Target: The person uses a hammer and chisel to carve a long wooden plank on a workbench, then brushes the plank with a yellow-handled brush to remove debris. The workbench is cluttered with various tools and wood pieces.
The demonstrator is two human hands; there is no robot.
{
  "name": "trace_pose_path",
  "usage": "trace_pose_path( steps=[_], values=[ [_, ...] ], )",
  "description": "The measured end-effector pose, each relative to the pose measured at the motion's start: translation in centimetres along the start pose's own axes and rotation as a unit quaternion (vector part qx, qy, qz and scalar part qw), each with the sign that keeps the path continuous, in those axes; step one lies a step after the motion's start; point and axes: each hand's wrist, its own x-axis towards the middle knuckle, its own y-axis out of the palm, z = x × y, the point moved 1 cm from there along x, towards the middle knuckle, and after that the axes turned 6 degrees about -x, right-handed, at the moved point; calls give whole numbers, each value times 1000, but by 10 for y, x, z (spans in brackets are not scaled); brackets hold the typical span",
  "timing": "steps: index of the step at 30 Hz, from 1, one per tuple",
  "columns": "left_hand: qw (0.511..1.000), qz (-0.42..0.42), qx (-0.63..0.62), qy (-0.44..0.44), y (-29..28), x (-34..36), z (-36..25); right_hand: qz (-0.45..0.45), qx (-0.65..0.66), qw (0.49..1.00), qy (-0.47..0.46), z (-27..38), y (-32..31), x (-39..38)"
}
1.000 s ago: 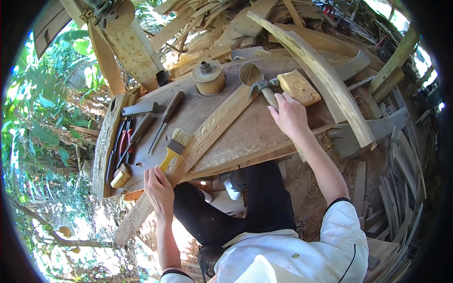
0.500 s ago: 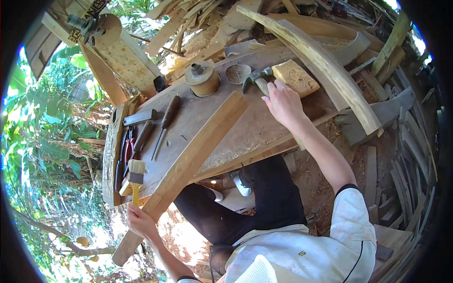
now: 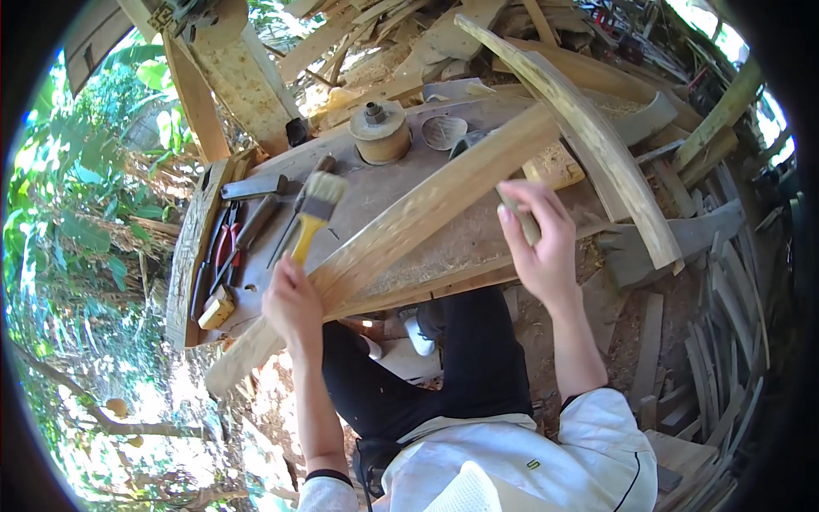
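My left hand (image 3: 293, 303) is closed on a yellow-handled paintbrush (image 3: 316, 206), bristles up, and on a long pale plank (image 3: 426, 196), which slants to the upper right across the workbench (image 3: 384, 256). My right hand (image 3: 543, 243) has its fingers curled around the handle of a hammer (image 3: 522, 218); the plank hides most of the hammer's head. A pale wooden block (image 3: 554, 171) lies partly behind the plank. To the left are a long-handled tool (image 3: 290, 230), red-handled pliers (image 3: 228, 249) and other hand tools. A round wooden piece with a metal spindle (image 3: 380, 136) stands behind.
A long curved pale timber (image 3: 589, 136) runs along the bench's right. Offcuts and planks pile up behind (image 3: 444, 43) and stack at the lower right (image 3: 712, 358). An upright wooden post (image 3: 247, 85) stands at the back left, plants (image 3: 85, 239) beyond.
The plank's far end has swung up and right, now covering part of the hammer and block. My left hand and brush have moved up and right. My right hand has come slightly down and right.
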Motion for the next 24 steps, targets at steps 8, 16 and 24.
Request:
trace_pose_path(
  steps=[8, 16, 24],
  values=[
    [998, 46, -35, 33, 54, 17, -24, -11, 76, 993, 92, 18, 12, -62],
    [957, 9, -258, 135, 29, -11, -39, 155, 252, 942, 161, 72, 91, -64],
    [963, 96, -213, 132, -23, -58, -22, 43, 400, 882, 246, 87, 137, -71]
  ],
)
